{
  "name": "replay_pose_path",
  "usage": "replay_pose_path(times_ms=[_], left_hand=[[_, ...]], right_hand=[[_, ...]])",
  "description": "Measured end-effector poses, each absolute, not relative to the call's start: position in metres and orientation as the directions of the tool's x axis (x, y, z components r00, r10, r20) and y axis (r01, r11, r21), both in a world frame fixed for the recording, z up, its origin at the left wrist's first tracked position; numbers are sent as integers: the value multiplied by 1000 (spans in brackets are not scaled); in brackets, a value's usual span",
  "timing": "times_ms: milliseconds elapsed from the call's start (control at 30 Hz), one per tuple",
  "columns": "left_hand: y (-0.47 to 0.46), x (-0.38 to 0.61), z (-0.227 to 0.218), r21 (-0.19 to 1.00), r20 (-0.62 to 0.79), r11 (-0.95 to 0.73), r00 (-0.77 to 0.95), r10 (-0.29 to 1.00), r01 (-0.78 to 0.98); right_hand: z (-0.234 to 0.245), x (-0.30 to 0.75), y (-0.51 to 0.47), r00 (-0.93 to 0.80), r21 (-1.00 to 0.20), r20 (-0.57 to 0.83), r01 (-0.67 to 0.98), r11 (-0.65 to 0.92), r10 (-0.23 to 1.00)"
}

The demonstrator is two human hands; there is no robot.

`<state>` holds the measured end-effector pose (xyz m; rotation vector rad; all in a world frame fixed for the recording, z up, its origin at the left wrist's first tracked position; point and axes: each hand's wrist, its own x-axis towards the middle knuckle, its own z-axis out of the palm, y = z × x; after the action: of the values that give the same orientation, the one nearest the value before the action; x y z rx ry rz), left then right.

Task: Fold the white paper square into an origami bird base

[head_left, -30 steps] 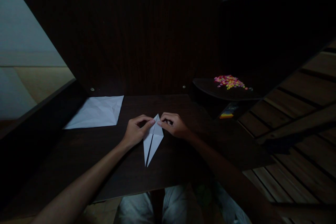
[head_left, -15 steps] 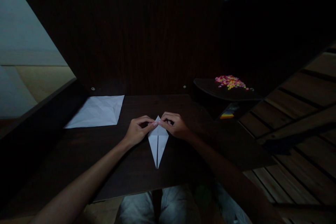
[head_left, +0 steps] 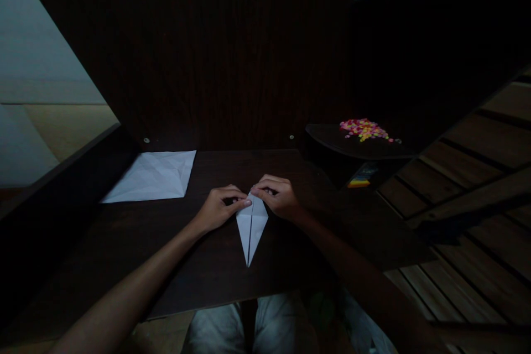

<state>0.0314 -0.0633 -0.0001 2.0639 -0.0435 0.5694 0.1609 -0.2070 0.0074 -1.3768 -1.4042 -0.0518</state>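
A white folded paper [head_left: 251, 228], kite-shaped with a dark slit down its lower half, lies on the dark tabletop with its long point toward me. My left hand [head_left: 221, 207] pinches its upper left edge, thumb on top and fingers curled behind. At the top tip, my right hand [head_left: 277, 194] grips the paper between thumb and fingers, covering the very point. Both hands are closed on it, close together. The undersides of the fingertips are hidden.
A larger creased white sheet [head_left: 151, 177] lies at the back left of the desk [head_left: 199, 282]. Small colourful pieces [head_left: 365, 129] are heaped on a rounded shelf [head_left: 327, 138] at right. A dark raised panel [head_left: 232, 55] stands behind; a side board borders the left.
My right hand has shifted up to the paper's top tip, and my left thumb has slid slightly down and right. The paper's upper part has tilted a little to the right.
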Motion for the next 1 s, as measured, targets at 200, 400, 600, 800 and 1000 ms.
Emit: replay_pose_path(times_ms=[200,400,600,800,1000], left_hand=[[-58,30,-4,743,416,-626,896,153,-238],[-59,32,-8,691,439,-670,894,89,-272],[-62,32,-9,617,457,-750,884,96,-238],[-62,31,-7,582,469,-781,878,94,-227],[-56,30,-6,629,412,-743,909,67,-230]], right_hand=[[4,159,-206,252,-584,709,734,347,659],[6,158,-206,252,-564,723,753,339,644],[2,158,-204,257,-564,719,759,326,646],[2,156,-203,259,-565,722,757,329,642],[3,159,-205,347,-611,709,737,289,614]])
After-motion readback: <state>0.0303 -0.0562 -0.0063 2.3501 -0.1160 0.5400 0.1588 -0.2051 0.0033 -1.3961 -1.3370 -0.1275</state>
